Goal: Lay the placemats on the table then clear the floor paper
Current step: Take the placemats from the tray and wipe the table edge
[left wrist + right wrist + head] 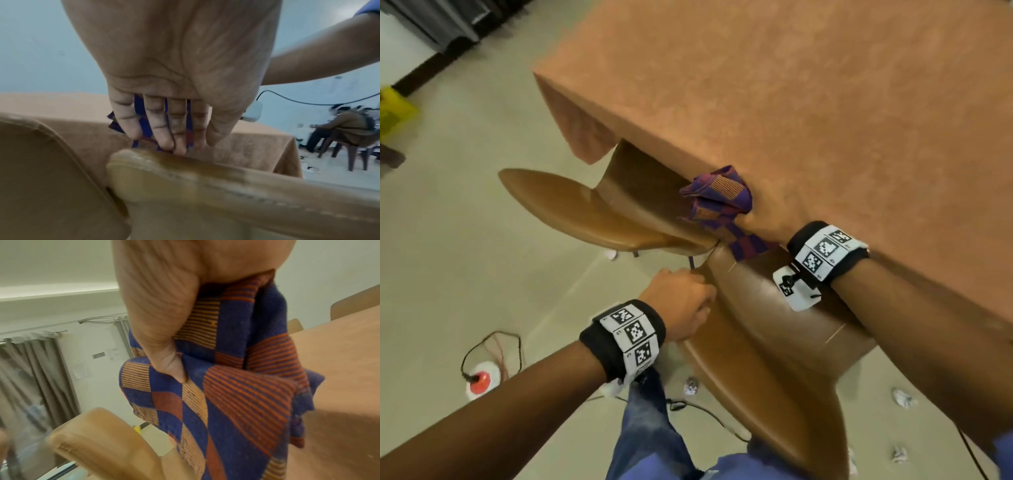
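Observation:
A blue placemat [717, 195] with orange and red stripes hangs bunched at the near edge of the table [808, 102], which has an orange-brown cloth over it. My right hand [164, 321] grips the placemat [236, 386], thumb pressed into the fabric. In the head view that hand is hidden between the table and the near chair. My left hand [681, 301] holds the top edge of the near brown chair's back [756, 325], its fingers [162, 128] hooked behind the edge. Several crumpled paper balls lie on the floor: one by my leg [691, 385], others at the right [902, 397].
A second brown chair [585, 205] is tucked under the table's corner. A red and white plug box [481, 378] with cables lies on the floor at left, and a yellow object [393, 109] sits at the far left. A seated person [345, 126] is beyond the table.

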### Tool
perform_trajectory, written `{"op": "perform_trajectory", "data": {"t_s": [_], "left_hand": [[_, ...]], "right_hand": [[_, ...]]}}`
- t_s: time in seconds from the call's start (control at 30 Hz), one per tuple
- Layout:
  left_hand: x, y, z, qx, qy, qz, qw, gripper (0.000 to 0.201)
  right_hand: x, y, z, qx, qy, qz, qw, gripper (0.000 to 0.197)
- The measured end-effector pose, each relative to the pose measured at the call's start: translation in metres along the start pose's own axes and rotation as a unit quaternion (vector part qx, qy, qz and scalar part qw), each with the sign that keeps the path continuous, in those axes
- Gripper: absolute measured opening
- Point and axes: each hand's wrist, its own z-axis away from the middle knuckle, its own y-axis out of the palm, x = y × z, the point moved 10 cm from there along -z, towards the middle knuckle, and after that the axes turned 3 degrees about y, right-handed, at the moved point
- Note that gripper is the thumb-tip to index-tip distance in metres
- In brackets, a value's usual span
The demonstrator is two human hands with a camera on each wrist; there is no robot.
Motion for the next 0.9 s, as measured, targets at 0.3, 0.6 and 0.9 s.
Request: {"op": "perform_trajectory", "data": {"t_s": [0.3,0.6,0.9], "left_hand": [[0.155,-0.039,0.036,-0.134,-0.006,-0.068,0.989,0.035],[0.216,-0.023,0.026,0.006,0.014,-0.004,1.000,0.045],[0.217,-0.042,-0.052,0.169,0.076,0.104,0.977,0.037]], "right_hand": [[0.068,0.015,-0.014,-0.062,0.122,0.086,0.987,0.055],[0.074,-0.030,0.004,-0.094,0.223,0.084,0.967,0.049],[0.018,-0.067,-0.042,-0.100,0.266,0.061,0.957,0.056]]}}
